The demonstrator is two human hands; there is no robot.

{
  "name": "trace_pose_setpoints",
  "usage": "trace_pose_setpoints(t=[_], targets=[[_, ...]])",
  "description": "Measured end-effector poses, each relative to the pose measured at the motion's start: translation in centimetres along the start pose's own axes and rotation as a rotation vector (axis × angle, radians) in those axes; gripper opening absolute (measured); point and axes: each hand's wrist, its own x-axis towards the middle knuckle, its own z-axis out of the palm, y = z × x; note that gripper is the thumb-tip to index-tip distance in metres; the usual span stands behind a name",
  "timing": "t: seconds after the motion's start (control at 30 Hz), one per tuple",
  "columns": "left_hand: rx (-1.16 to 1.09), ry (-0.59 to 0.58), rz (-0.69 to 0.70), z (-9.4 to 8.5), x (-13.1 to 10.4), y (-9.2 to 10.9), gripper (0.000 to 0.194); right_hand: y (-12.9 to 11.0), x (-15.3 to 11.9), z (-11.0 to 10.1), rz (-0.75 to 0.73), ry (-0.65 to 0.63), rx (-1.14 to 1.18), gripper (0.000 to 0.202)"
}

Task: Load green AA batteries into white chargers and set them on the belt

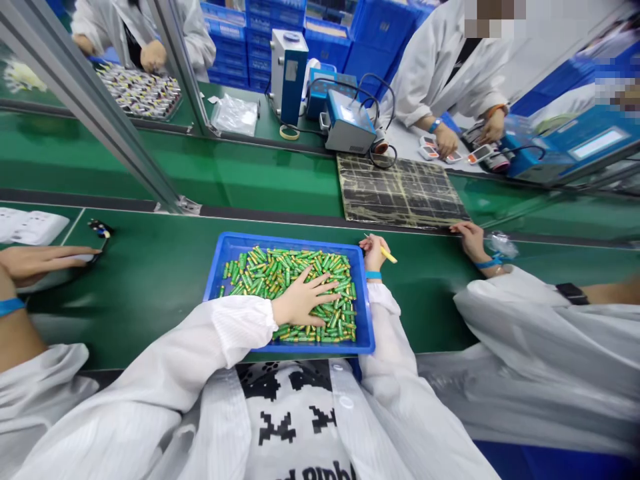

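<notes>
A blue tray lies on the green table in front of me, holding a layer of small green cylinders with gold-coloured ends. My left hand rests on the cylinders with its fingers spread, and nothing is gripped in it. Just beyond the tray's right edge, my right hand is closed around a thin yellow tool, whose pointed end sticks out at the left of the fingers.
Co-workers' hands rest on the table at far left and right. Metal posts stand at left. Beyond the green belt are a dark gridded board, blue instruments and two more workers.
</notes>
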Motion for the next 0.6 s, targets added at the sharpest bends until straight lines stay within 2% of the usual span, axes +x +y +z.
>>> trace_pose_setpoints(t=[0.2,0.3,0.43,0.5,0.6], targets=[[0.098,0.073,0.083,-0.3,-0.2,-0.3,0.068,-1.6,-1.0,-2.5,0.208,0.031,0.262,0.024],[0.17,0.134,0.124,-0.6,-0.1,-0.2,0.053,-2.2,-1.8,-3.6,0.295,0.035,0.351,0.022],[0.256,0.228,0.163,-1.6,0.1,-0.5,0.035,-2.4,-3.0,-3.8,0.386,0.039,0.398,0.022],[0.283,0.27,0.138,-2.2,0.0,-0.8,0.033,-2.8,-3.5,-3.8,0.436,0.031,0.388,0.021],[0.316,0.362,0.013,-2.7,-0.4,-1.5,0.038,-4.0,-3.9,-3.8,0.521,0.021,0.336,0.02]])
